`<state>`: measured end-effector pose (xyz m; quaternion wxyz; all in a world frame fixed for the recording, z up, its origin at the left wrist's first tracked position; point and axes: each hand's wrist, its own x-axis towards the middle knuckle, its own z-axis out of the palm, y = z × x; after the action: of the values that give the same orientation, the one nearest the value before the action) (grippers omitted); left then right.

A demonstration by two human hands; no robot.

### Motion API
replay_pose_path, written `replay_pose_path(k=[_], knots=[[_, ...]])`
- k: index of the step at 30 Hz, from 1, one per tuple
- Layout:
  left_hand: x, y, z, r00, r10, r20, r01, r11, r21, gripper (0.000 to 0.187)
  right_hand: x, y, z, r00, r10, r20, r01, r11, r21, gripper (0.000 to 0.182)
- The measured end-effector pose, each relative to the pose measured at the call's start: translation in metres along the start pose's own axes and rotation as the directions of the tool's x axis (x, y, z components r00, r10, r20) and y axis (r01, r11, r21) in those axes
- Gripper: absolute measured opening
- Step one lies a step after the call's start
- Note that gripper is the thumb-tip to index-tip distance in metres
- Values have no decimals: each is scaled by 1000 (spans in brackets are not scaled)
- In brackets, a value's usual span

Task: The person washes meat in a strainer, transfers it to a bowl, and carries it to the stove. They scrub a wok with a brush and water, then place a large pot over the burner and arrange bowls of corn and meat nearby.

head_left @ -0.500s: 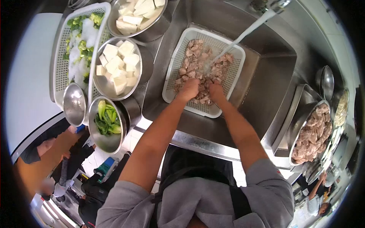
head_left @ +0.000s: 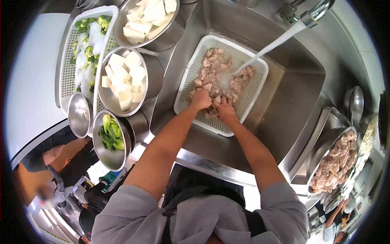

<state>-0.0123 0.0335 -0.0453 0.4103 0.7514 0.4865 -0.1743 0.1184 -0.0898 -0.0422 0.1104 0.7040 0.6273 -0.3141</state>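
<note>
A white perforated basket (head_left: 252, 96) sits in the metal sink (head_left: 280, 134) with pieces of pale brown meat (head_left: 209, 61) in it. Water (head_left: 268, 49) pours from the faucet (head_left: 315, 14) onto the meat, where it looks cloudy. My left hand (head_left: 201, 100) is closed at the near left part of the meat, its fingertips down among the pieces. Beside it, my right hand (head_left: 224, 109) rests on the meat with its fingers spread. The two hands are close together.
Left of the sink stand bowls of white chunks (head_left: 125, 77), a bowl of leafy greens (head_left: 111, 134), an empty metal bowl (head_left: 79, 114) and a basket of broccoli with ice (head_left: 91, 49). To the right is a bowl of meat (head_left: 335, 162). Other people appear at the lower left and lower right.
My right hand has moved left, closer to my left hand, and its fingers have spread. The whole view has shifted slightly, with the sink and basket lower in it.
</note>
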Motion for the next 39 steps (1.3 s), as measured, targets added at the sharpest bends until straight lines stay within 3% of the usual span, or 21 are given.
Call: replay_pose_path(k=[3,6,8,10,11,13,14,16,19,20,21,22,27,28,30,32,33,35,37,38,39], knots=[[-1,-22,8,965,-108,-241,7,923,-385,37,35,18,-10,999,-44,15,44,998,44,84],[1,-27,-24,956,-214,202,268,355,-896,41,74,79,-12,979,-48,-200,129,901,414,72],[7,-20,-37,962,-165,216,240,144,-960,45,52,62,-129,959,141,247,-270,730,628,72],[13,-15,-42,980,-77,184,177,-88,-980,44,88,93,-138,964,82,252,-250,594,765,73],[31,-20,-37,985,54,164,168,-95,-981,39,89,92,-147,979,65,195,-202,493,847,73],[37,19,-61,986,45,161,167,-208,-964,34,84,71,-179,996,46,80,-90,266,960,73],[38,38,-76,986,38,160,164,-262,-951,32,76,57,-200,992,30,120,-123,354,927,73],[51,59,-99,982,158,100,134,-228,-964,35,63,35,-237,980,9,198,-174,518,838,74],[61,57,-125,967,215,139,169,-131,-977,40,120,70,-177,990,58,-129,100,361,927,74],[59,54,-131,962,211,174,196,-89,-976,41,122,72,-175,988,7,-155,136,442,887,72],[46,59,-137,985,91,148,141,82,-987,41,124,73,-178,983,-46,-178,176,519,837,69],[53,55,-128,982,139,128,116,95,-989,40,118,70,-186,976,-98,-193,214,589,780,67],[47,42,-89,928,335,164,163,30,-986,44,61,39,-195,997,-73,24,5,368,930,69],[41,38,-86,961,238,143,76,271,-960,47,56,48,-187,995,-64,71,-46,328,944,72],[31,23,-74,998,63,26,-26,698,-716,53,49,69,-152,990,99,99,-138,547,826,77],[36,-6,-42,988,-108,-111,44,883,-467,54,26,75,-139,965,208,161,-252,560,790,76],[45,-16,-29,964,-176,-201,103,938,-331,55,15,75,-135,952,250,176,-288,544,788,74],[67,0,-2,908,-345,-238,256,906,-336,52,-3,70,-132,944,285,164,-281,441,853,70],[68,28,-24,953,-295,71,304,923,-235,48,-14,72,-122,978,210,10,-132,578,806,64],[66,48,-32,974,-212,-80,191,958,-212,40,-19,73,-118,983,168,-72,-53,639,767,62],[65,73,-34,967,-114,-228,76,982,-170,32,-32,70,-115,974,145,-173,71,533,843,51]])
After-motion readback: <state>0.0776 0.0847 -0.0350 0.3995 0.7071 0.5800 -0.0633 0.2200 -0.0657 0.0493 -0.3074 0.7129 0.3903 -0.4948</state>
